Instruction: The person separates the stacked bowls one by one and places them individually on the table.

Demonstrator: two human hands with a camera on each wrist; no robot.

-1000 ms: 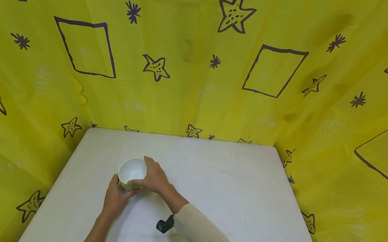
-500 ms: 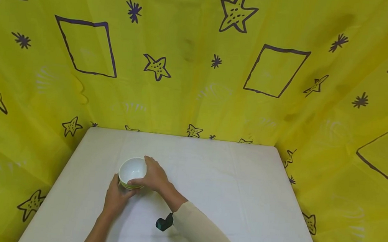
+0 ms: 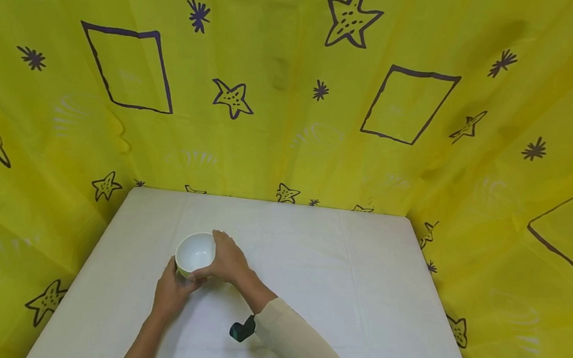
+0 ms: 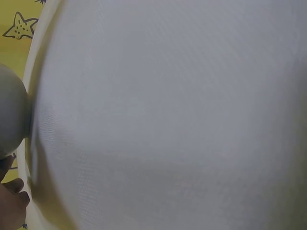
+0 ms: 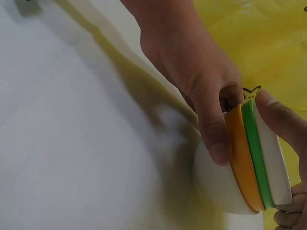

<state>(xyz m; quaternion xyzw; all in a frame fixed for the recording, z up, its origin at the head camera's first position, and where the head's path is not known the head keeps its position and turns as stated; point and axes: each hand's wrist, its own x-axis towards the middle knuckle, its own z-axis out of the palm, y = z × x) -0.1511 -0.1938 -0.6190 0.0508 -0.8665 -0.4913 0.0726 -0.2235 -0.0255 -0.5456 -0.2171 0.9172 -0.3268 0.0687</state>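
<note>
Both hands are gripping a white bowl (image 3: 195,253) with orange and green bands on the white table (image 3: 338,286): left hand (image 3: 172,293) fingers curling around its near side, right hand (image 3: 228,262) fingers clamping its rim.

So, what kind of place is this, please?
Probably a makeshift recording booth, not a real kitchen: a yellow sheet with drawn stars hangs around a white-covered table, where the left hand and right hand grip one bowl.

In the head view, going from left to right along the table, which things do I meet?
Left hand → bowl → right hand → dark wrist device → bare table. Both hands hold the bowl.
</note>
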